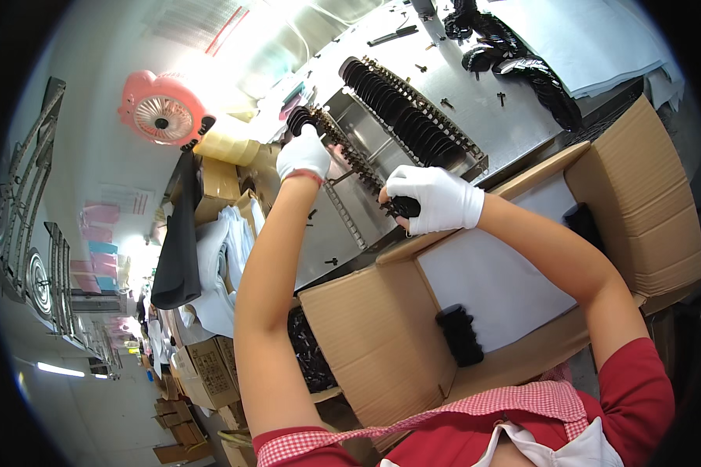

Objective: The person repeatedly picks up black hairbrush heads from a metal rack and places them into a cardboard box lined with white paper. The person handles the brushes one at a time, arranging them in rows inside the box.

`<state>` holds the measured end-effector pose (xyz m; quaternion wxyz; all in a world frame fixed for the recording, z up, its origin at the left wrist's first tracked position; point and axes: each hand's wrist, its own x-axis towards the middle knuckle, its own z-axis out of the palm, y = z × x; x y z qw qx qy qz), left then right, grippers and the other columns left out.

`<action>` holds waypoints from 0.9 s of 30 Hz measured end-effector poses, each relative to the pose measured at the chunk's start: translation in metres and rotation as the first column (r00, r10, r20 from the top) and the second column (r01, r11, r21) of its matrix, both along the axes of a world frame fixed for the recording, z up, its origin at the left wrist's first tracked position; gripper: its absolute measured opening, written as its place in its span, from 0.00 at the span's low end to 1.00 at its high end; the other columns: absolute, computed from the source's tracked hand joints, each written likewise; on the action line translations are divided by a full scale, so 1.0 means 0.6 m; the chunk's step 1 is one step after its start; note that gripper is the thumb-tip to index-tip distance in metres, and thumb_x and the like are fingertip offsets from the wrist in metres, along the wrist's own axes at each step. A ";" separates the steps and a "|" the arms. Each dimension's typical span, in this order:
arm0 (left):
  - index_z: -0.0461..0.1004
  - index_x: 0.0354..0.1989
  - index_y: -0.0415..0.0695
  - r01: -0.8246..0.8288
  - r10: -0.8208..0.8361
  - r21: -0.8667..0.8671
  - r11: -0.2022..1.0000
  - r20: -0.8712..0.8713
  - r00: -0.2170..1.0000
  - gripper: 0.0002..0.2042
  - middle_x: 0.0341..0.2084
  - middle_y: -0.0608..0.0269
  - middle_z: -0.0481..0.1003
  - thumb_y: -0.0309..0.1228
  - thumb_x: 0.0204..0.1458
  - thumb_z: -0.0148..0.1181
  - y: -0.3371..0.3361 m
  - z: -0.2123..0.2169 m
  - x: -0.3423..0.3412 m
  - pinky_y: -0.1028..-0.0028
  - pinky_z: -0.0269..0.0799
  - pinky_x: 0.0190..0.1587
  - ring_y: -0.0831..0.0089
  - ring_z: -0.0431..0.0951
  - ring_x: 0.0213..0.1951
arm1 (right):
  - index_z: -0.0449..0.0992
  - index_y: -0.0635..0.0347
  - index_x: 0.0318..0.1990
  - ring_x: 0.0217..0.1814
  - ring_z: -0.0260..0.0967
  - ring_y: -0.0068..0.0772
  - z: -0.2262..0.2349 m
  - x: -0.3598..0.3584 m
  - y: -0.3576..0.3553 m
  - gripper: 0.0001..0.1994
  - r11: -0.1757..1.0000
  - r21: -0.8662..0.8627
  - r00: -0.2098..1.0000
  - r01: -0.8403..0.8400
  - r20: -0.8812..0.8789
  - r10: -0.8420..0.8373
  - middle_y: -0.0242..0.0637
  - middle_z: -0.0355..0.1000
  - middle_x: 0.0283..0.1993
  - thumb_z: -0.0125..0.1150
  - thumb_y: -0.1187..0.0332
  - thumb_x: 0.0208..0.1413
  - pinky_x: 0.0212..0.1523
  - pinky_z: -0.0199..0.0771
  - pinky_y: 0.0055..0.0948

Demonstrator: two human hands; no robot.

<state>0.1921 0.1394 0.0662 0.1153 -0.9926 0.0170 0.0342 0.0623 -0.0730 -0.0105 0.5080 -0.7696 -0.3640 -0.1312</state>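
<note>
My left hand (304, 156), in a white glove, has its fingers closed on a few black rounded pieces (298, 118) at the far end of a narrow metal rack strip (350, 156). My right hand (440, 200), gloved with some fingertips bare, is curled round a small bunch of black pieces (403, 206) at the strip's near end. Just to the right lies a longer rack holding a dense row of black rounded pieces (401, 109). An open cardboard box (374, 342), lined with white paper (491, 288), stands in front of me; black bundles (459, 335) lie in it.
Small dark parts (447, 102) are scattered on the metal table (483, 132). Shiny black bundles (530, 70) and white sheets (592, 47) lie at the far right. A pink fan (161, 109) and yellow rolls (227, 145) stand at the left. A bin of black pieces (310, 354) sits beside the box.
</note>
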 end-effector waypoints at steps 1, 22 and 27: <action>0.66 0.50 0.41 0.026 -0.023 -0.067 0.997 0.041 0.999 0.23 0.42 0.39 0.78 0.46 0.57 0.58 0.007 -0.001 -0.016 0.53 0.74 0.49 0.43 0.79 0.45 | 0.75 0.54 0.41 0.44 0.73 0.45 -0.004 -0.001 0.008 0.15 0.995 0.091 0.999 0.046 0.010 -0.047 0.39 0.71 0.42 0.69 0.68 0.43 0.44 0.77 0.36; 0.66 0.58 0.36 -0.342 -0.199 -0.938 -0.060 -0.324 0.925 0.34 0.46 0.54 0.75 0.57 0.68 0.26 -0.083 0.026 -0.275 0.71 0.73 0.50 0.71 0.76 0.47 | 0.61 0.64 0.59 0.53 0.71 0.61 0.083 -0.055 0.031 0.38 0.980 -0.145 0.988 0.139 -0.046 -0.147 0.60 0.52 0.68 0.75 0.60 0.41 0.54 0.76 0.43; 0.68 0.58 0.38 -0.597 -0.446 -0.758 0.263 -0.644 0.621 0.31 0.43 0.52 0.79 0.56 0.67 0.34 -0.031 0.044 -0.209 0.73 0.73 0.45 0.68 0.79 0.42 | 0.66 0.64 0.50 0.42 0.76 0.53 0.040 -0.043 0.010 0.28 0.977 -0.083 0.980 0.197 0.029 -0.195 0.51 0.63 0.58 0.72 0.66 0.42 0.43 0.80 0.41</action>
